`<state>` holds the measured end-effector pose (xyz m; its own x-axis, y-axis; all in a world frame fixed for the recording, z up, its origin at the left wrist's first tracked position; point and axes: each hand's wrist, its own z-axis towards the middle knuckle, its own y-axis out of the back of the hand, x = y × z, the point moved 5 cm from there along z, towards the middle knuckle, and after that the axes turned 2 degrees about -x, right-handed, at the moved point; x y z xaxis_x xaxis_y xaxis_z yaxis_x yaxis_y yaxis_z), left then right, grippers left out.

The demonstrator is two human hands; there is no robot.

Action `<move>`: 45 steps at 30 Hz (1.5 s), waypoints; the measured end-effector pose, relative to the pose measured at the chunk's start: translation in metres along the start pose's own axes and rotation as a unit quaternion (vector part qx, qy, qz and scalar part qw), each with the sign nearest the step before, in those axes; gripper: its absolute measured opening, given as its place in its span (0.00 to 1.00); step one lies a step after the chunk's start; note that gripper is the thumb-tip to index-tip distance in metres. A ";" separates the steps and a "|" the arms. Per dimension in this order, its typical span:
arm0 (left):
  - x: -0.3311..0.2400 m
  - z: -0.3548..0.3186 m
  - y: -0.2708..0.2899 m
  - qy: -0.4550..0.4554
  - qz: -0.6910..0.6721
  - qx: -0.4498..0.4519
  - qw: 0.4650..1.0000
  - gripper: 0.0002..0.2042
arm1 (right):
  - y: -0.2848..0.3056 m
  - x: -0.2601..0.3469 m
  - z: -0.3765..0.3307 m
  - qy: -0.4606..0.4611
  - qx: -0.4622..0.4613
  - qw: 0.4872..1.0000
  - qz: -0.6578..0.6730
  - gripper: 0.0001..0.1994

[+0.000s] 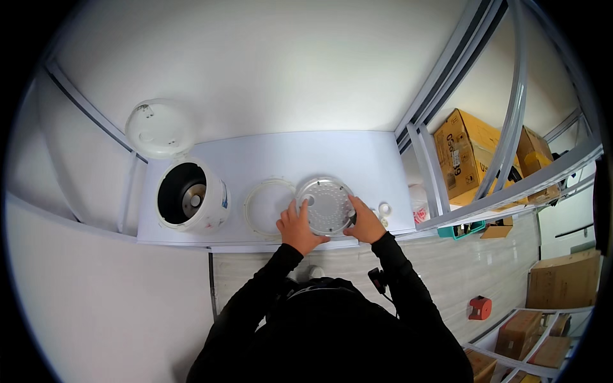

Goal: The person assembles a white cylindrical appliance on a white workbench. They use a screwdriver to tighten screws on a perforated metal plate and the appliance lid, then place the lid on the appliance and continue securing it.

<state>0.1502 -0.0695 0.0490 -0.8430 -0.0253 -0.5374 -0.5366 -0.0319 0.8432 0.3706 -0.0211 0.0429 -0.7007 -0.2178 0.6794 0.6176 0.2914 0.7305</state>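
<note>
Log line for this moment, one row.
left hand: holds disc | right hand: holds disc | ring: flat, left of disc | cooker: lid open

A round perforated plate (325, 205) is held over the table (281, 156) near its front edge, between the left hand (299, 228) at its left rim and the right hand (366, 223) at its right rim. Just left of the plate, a ring (250, 203) is laid flat on the table. Further left, a cooker pot (190, 196) is set upright — its hinged lid (158, 127) is tipped back behind it. To the right of the right hand, two small knobs (384, 209) are placed at the table's right edge. Beyond that edge, behind a frame post (426, 167), cardboard boxes (465, 153) are stacked — more boxes (563, 278) are seen on the floor to the right.
</note>
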 end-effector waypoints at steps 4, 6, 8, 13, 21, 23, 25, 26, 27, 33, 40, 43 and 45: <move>-0.016 -0.001 -0.013 0.012 0.027 0.033 0.999 0.59 | 0.007 -0.017 -0.004 0.006 0.007 1.000 -0.019 0.55; -0.017 -0.003 -0.017 0.009 0.041 0.033 0.999 0.58 | 0.005 -0.023 -0.001 0.009 0.018 1.000 0.003 0.56; -0.018 -0.004 -0.018 0.003 0.052 0.027 0.998 0.57 | 0.003 -0.028 0.000 0.009 0.023 1.000 0.014 0.56; -0.015 -0.006 -0.023 -0.017 0.092 0.023 0.995 0.58 | 0.000 -0.034 0.009 0.004 0.033 0.999 0.007 0.56; 0.000 -0.007 -0.034 -0.037 0.142 -0.011 0.989 0.61 | -0.012 -0.036 0.022 -0.015 0.030 0.998 -0.045 0.56; 0.000 -0.008 -0.031 -0.032 0.143 -0.009 0.989 0.61 | -0.010 -0.031 0.023 -0.024 0.029 0.997 -0.063 0.55; 0.001 -0.010 -0.028 -0.031 0.154 -0.015 0.987 0.61 | -0.011 -0.022 0.022 -0.046 0.035 0.995 -0.086 0.55; 0.002 -0.012 -0.027 -0.032 0.164 -0.021 0.986 0.62 | -0.011 -0.018 0.022 -0.052 0.033 0.995 -0.081 0.54; 0.003 -0.013 -0.026 -0.034 0.174 -0.027 0.984 0.62 | -0.011 -0.014 0.022 -0.058 0.031 0.995 -0.076 0.54; 0.006 -0.014 -0.029 -0.031 0.162 -0.026 0.986 0.62 | -0.026 -0.004 0.021 -0.119 -0.005 0.984 -0.135 0.51; 0.012 -0.018 -0.028 -0.019 0.151 -0.028 0.988 0.61 | -0.022 0.005 0.019 -0.131 0.012 0.976 -0.175 0.52; 0.016 -0.019 -0.027 -0.011 0.149 -0.026 0.988 0.62 | -0.018 0.008 0.017 -0.149 0.016 0.975 -0.166 0.54; 0.017 -0.019 -0.028 -0.009 0.151 -0.025 0.988 0.62 | -0.020 0.006 0.017 -0.145 0.012 0.975 -0.167 0.54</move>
<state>0.1516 -0.0884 0.0163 -0.9654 -0.0231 -0.2598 -0.2575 -0.0746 0.9634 0.3481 -0.0122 0.0308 -0.9352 -0.0335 0.3526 0.3311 0.2709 0.9039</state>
